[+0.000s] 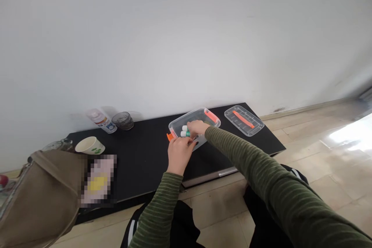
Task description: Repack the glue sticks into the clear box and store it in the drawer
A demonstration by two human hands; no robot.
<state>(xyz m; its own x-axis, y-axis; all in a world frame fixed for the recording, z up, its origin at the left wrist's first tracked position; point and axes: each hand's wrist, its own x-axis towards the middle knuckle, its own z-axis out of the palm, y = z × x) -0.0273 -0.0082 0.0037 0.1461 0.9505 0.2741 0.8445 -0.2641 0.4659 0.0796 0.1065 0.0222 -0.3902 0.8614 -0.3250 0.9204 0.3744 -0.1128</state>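
Note:
A clear plastic box (188, 117) with orange latches stands lidless on the black table. My right hand (198, 128) reaches into it from the right, fingers closed on a small white-capped bottle (185, 128) with a green label. Just in front lies a second white-capped bottle (184, 134), close to my fingertips. My left hand (180, 150) is at the box's near side, its fingers bent and closed at the rim; the grip is partly hidden. The box's clear lid (250, 126), with an orange handle (243, 119), lies flat to the right.
On the left of the black table (145, 155) are a spray can (103, 121), a dark glass (123, 121), a paper cup (90, 145) and a blurred-out pink and yellow item (99, 180). A brown bag (43, 197) fills the lower left. A white wall stands behind.

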